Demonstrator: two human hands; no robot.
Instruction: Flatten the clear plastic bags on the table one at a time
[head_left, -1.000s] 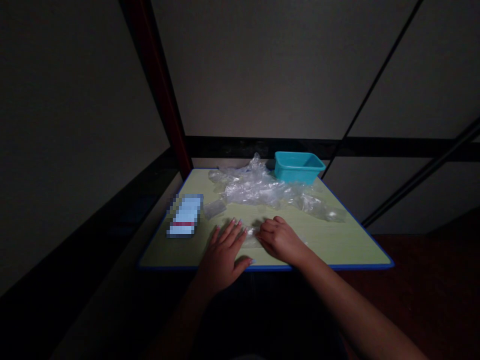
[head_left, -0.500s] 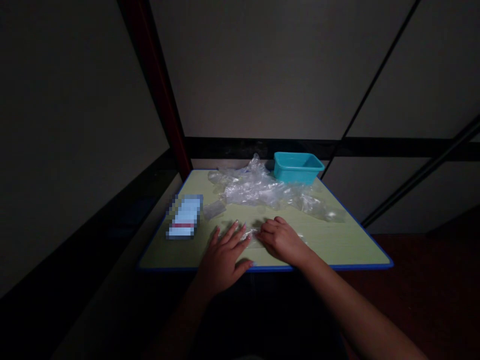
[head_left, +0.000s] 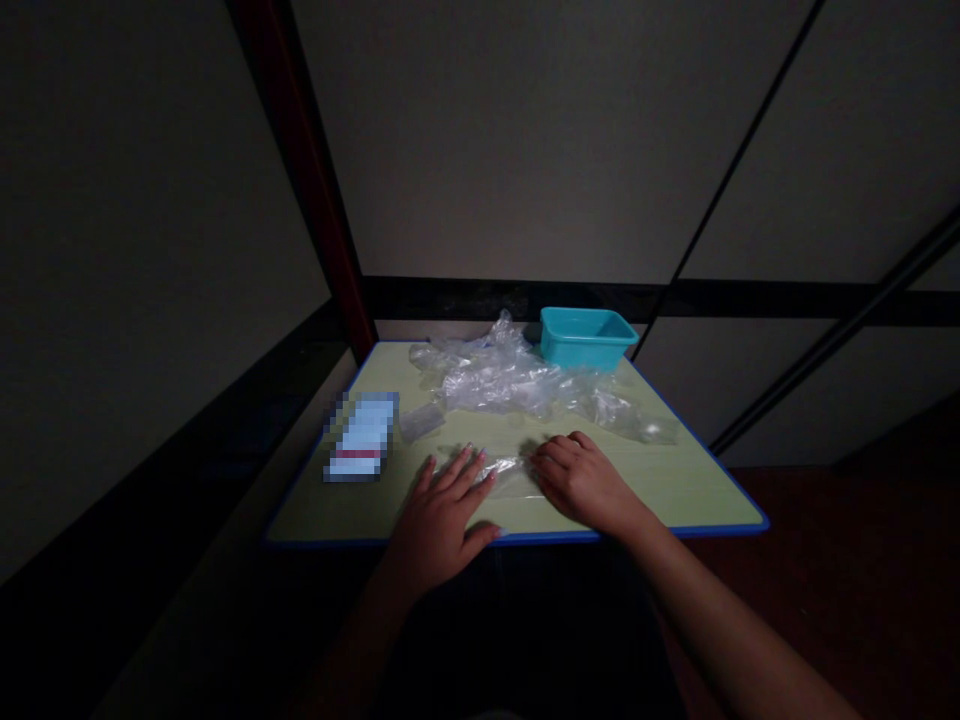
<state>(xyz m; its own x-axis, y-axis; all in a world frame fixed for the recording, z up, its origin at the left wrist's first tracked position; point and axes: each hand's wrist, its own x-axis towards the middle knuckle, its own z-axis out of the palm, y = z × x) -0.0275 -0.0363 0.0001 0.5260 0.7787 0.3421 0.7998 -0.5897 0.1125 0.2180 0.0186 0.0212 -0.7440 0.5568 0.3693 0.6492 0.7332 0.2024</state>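
A clear plastic bag (head_left: 511,476) lies flattened near the table's front edge, between and partly under my hands. My left hand (head_left: 442,515) rests palm down with its fingers spread, the fingertips touching the bag's left part. At the bag's right part, my right hand (head_left: 581,482) is closed, its fingers curled onto the plastic; their tips are hidden. Beyond both hands spreads a crumpled heap of clear plastic bags (head_left: 502,385). A small folded piece of clear plastic (head_left: 421,422) lies at the heap's left front.
A turquoise plastic basin (head_left: 586,345) stands at the table's back right. On the left lies a flat, phone-like object (head_left: 365,435), blurred by pixelation. The pale table (head_left: 697,490) has a blue edge and stands near the wall panels (head_left: 487,140).
My right hand has slid slightly right, away from the left hand, and more of the bag shows between them. My left hand stays spread in place. The whole view has shifted a little.
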